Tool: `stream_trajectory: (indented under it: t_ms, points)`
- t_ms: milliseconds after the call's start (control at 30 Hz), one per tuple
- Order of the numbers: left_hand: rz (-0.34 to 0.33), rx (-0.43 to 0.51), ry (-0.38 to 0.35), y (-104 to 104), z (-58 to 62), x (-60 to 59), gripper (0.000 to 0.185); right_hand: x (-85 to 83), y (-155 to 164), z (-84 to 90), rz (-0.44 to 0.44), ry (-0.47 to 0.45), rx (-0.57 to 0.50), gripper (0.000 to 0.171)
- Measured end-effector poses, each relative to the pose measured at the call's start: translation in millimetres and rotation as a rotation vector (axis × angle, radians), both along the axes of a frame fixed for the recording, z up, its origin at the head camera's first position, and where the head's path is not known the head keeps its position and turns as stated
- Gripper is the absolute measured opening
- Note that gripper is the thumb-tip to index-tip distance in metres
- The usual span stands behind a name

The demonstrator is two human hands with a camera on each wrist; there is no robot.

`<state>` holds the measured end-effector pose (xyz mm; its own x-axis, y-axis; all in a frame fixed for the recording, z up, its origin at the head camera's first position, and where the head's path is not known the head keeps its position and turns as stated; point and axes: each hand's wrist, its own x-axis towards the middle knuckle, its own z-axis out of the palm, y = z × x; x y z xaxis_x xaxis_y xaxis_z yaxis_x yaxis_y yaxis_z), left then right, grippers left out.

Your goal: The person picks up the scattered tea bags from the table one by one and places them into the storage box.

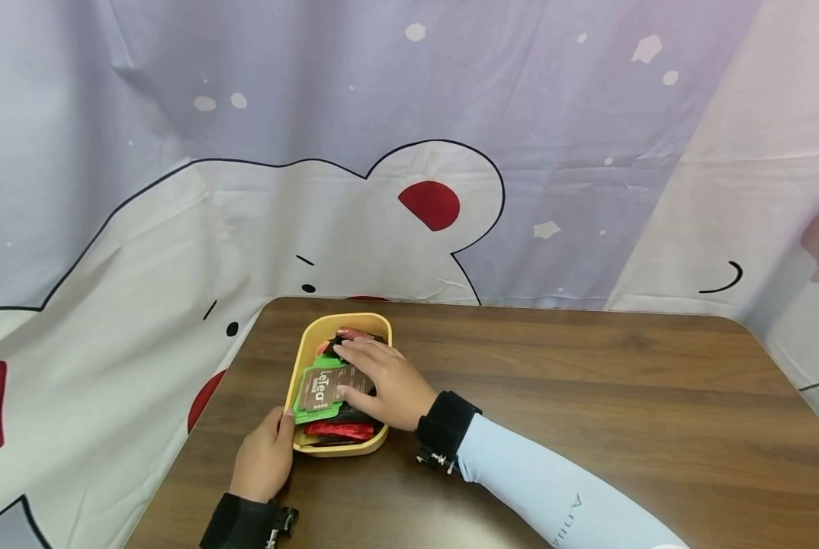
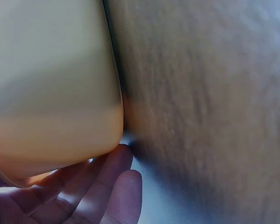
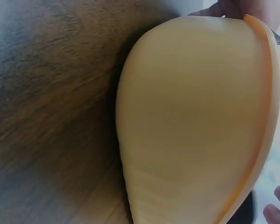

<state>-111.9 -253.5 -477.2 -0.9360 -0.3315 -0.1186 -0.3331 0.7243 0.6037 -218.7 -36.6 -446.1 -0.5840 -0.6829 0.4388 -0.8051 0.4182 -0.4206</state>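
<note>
A yellow plastic basket [image 1: 341, 451] stands near the table's left side, filled with small packets. On top lies a green and brown packet [image 1: 319, 390] lettered "LeTea"; a red packet [image 1: 341, 431] shows at the near end, dark ones beneath. My left hand [image 1: 264, 455] holds the basket's left side, thumb at the rim, its fingers [image 2: 123, 196] against the outer wall in the left wrist view. Over the packets my right hand [image 1: 389, 385] reaches from the right with fingers spread, thumb at the brown packet's edge. The right wrist view mostly shows the basket's wall [image 3: 191, 116].
The brown wooden table [image 1: 588, 396] extends to the right of the basket. Behind it hangs a printed cloth [image 1: 554, 152] with a cartoon bear pattern, which also runs down along the table's left edge.
</note>
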Motion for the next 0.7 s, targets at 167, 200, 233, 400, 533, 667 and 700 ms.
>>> stream_trajectory:
  t_ms: [167,200,233,400,533,667,700]
  points:
    - [0.0,-0.002,0.0,0.7,-0.3,-1.0,0.046,-0.5,2.1,-1.7,0.009,-0.029,-0.005,0.062]
    - [0.0,0.001,-0.002,1.1,-0.4,-1.1,0.046,-0.5,2.8,-1.9,0.009,-0.042,-0.002,0.063]
    - [0.001,0.0,-0.002,1.5,-0.5,-1.1,0.047,-0.4,3.6,-2.4,0.009,-0.054,0.003,0.063]
    - [-0.008,0.006,-0.017,3.7,-0.3,-3.8,0.047,-1.2,12.1,-5.4,-0.014,-0.088,0.026,0.064]
    - [-0.006,0.007,-0.026,2.1,0.0,-3.4,0.049,-2.9,21.3,-7.0,-0.041,-0.1,0.046,0.069]
    - [0.003,0.012,-0.044,-2.0,-1.0,-3.5,0.053,-5.4,35.6,-9.2,-0.086,-0.123,0.07,0.074]
    - [0.006,0.011,-0.048,-3.3,-1.4,-3.8,0.057,-5.9,40.2,-9.9,-0.101,-0.132,0.077,0.076]
